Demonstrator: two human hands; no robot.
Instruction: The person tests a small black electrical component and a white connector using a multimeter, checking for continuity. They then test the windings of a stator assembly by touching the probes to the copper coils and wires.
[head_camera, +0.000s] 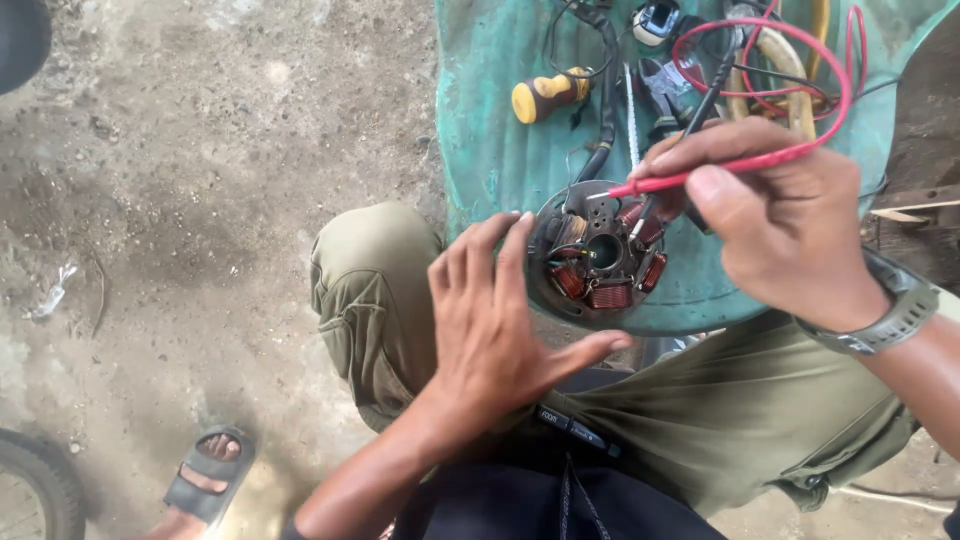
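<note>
A round stator plate with copper coils lies at the near edge of a green plastic seat. The left hand, fingers spread open, steadies its rim. The right hand pinches a red probe, its tip apparently touching the plate. A yellow-handled screwdriver lies beyond.

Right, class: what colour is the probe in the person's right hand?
Red, with a red lead; the probe shows best in the head view, pinched in the right hand.

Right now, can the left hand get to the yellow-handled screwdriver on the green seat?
Probably yes: the left hand rests by the round coil plate, and the screwdriver lies uncovered beyond it on bare green seat.
</note>
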